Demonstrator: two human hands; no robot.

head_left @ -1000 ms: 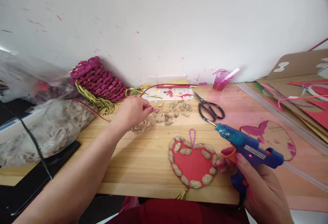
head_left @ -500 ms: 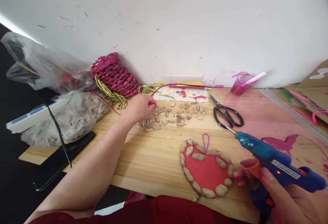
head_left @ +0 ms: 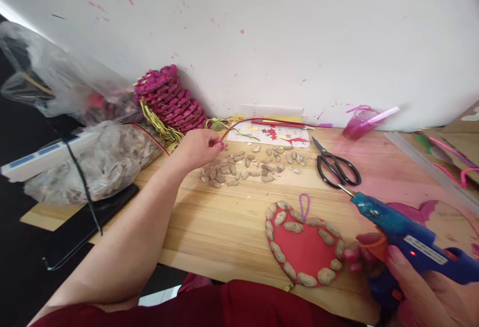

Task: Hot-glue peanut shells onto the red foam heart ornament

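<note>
My left hand (head_left: 202, 148) is over the far-left edge of the loose peanuts (head_left: 245, 167), with thumb and fingers pinched together. Whatever is between those fingertips, if anything, is hidden. My right hand (head_left: 419, 282) is wrapped round a blue glue gun (head_left: 402, 234) with an orange trigger and a lit red light. The gun's metal nozzle points left, close to the scissors' handles. Left of the gun lies a red heart (head_left: 299, 252), with peanuts stuck along its rim, a few inside it and a purple loop at its top.
Black-handled scissors (head_left: 337, 164) lie open beyond the heart. A pink-stained cup (head_left: 361, 125) stands by the wall. At left are a purple stack of peanut-covered pieces (head_left: 170, 97), a plastic bag (head_left: 97, 162) and a power strip (head_left: 33, 160). A cardboard heart (head_left: 449, 222) lies at right.
The view has shifted slightly, so most things appear a little further right. My left hand has drawn back slightly from the peanuts' middle, still pinched. My right hand keeps hold of the glue gun.
</note>
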